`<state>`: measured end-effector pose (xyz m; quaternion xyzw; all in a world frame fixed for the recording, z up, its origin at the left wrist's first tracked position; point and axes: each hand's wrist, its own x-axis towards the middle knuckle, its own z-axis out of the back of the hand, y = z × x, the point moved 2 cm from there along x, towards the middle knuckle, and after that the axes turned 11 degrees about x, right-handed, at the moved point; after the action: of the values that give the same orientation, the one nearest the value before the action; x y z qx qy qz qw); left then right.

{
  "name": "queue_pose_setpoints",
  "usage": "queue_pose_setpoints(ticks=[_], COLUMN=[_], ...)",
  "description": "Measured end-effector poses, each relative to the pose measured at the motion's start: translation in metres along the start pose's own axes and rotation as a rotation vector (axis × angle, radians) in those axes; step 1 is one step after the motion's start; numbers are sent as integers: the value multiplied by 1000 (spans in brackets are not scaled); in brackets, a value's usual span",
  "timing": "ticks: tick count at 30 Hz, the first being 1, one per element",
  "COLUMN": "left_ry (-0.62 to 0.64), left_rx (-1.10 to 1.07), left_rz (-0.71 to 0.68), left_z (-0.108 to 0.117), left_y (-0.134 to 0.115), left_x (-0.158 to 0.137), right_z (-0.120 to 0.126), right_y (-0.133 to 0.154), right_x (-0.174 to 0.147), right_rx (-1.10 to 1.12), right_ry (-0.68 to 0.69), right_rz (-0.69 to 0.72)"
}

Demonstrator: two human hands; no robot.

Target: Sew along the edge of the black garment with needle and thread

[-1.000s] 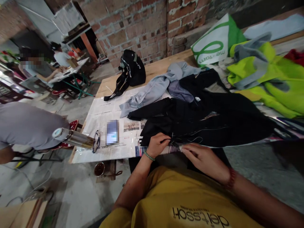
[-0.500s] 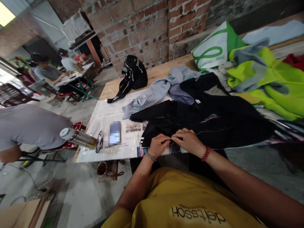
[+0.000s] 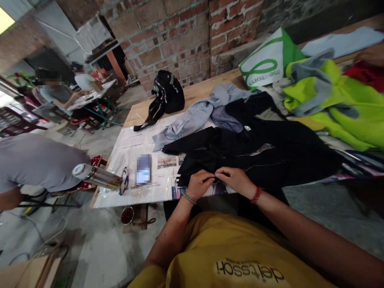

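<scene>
A black jacket (image 3: 288, 140) lies spread over the newspaper-covered table, with a small white logo near its middle. At its near edge my left hand (image 3: 200, 184) is closed in a pinch, a green bead bracelet on the wrist. My right hand (image 3: 237, 181), wearing a red bracelet, pinches the same edge with its fingertips almost touching the left ones. The bit of cloth between the fingers is mostly hidden. Behind the jacket rests a grey garment (image 3: 198, 110).
Left of the hands are a phone (image 3: 143, 170), glasses (image 3: 123, 181) and a bottle (image 3: 97, 176) at the table edge. A black bag (image 3: 169, 92) stands behind. Rightward are a green-white bag (image 3: 264, 62), a yellow-green garment (image 3: 336, 104) and another person's hand (image 3: 373, 55).
My right hand's raised fingers have come down, closer to the left hand. The view has shifted slightly. Another person's hand now shows by the red cloth at far right.
</scene>
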<state>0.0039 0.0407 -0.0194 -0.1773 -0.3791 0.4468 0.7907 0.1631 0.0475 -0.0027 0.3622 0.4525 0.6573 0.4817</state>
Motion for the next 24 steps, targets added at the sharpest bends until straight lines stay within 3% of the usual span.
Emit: queue_pose_setpoints(ticks=[13,21,24], left_ry=[35,50,54], left_rx=[16,38,26], left_rz=[51,28,33], left_z=[1,-1,0], left_y=[-1,1,1], left_x=[1,-1,-1], right_z=[0,-4,-3], right_y=[-1,-3,-6], right_x=[2,1,1], right_rx=[-1,54,44], right_ry=[-191,2,-15], right_rz=[69,-6,19])
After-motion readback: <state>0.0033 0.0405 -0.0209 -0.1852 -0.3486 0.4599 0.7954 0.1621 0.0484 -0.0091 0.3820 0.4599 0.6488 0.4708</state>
